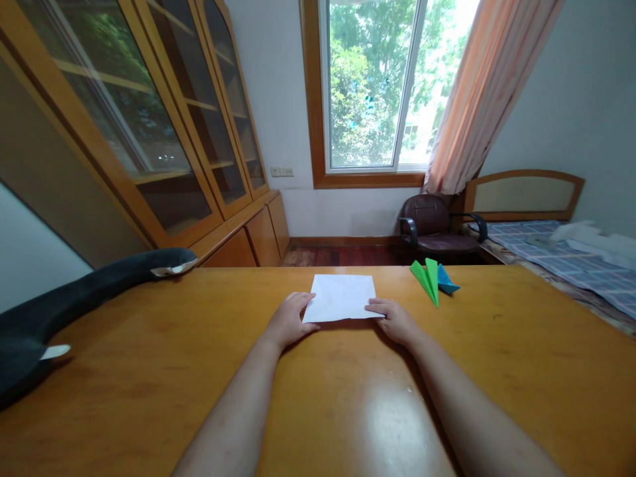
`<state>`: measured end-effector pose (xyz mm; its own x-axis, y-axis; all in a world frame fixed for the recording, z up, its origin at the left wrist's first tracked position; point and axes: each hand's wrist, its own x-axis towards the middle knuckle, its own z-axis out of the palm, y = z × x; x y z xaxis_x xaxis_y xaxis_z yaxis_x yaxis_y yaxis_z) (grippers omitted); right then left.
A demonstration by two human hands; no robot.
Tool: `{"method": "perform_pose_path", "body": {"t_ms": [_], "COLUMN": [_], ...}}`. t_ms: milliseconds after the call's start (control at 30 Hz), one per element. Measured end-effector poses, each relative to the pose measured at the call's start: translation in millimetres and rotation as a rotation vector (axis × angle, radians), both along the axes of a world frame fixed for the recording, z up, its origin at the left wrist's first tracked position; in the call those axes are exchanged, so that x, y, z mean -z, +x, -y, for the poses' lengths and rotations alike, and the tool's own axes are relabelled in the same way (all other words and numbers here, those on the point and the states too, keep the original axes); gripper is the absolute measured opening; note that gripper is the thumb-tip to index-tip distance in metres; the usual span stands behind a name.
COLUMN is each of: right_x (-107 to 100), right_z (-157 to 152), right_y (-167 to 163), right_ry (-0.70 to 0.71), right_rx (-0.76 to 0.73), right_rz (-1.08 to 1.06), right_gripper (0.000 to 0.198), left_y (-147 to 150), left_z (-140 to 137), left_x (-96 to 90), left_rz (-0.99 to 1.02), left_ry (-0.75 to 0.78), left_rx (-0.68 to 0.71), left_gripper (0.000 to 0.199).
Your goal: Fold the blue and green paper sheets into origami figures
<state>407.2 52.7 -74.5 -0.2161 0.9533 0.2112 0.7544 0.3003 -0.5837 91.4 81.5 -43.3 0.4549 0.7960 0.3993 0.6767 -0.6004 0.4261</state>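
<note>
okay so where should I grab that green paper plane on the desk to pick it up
Probably pinch the green paper plane from above along its raised centre fold, thumb and finger on either side. The flat wings lie against the desk, and the blue plane crowds its right side.

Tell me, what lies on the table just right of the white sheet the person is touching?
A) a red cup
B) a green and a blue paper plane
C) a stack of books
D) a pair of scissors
B: a green paper plane and a blue paper plane lie on the table beside the white sheet, near the right hand.
</note>
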Motion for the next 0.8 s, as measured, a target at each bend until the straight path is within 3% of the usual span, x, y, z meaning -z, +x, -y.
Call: {"method": "perform_pose_path", "body": {"t_ms": [200,467,800], "right_x": [-1.1,2.6,6.6], "right_z": [-0.2,-0.9,-3.4], "right_y": [-0.3,0.7,0.2], "right_ry": [0.003,0.036,0.063], "right_rx": [0.011,-0.017,-0.060], "right_rz": [-0.068,-0.176,-0.338], "right_gripper": [0.046,0.045,0.030], "left_y": [-5.7,-4.3,-1.2], "left_z": [-4.1,-5.8,-12.8], "left_x": [3.7,6.8,17.5], "left_rz": [0.000,0.005,0.052], "left_ry": [-0.032,0.038,0.016], "left_rx": [0.028,0.056,0.125], "left_gripper": [0.072,0.037,0.014]}}
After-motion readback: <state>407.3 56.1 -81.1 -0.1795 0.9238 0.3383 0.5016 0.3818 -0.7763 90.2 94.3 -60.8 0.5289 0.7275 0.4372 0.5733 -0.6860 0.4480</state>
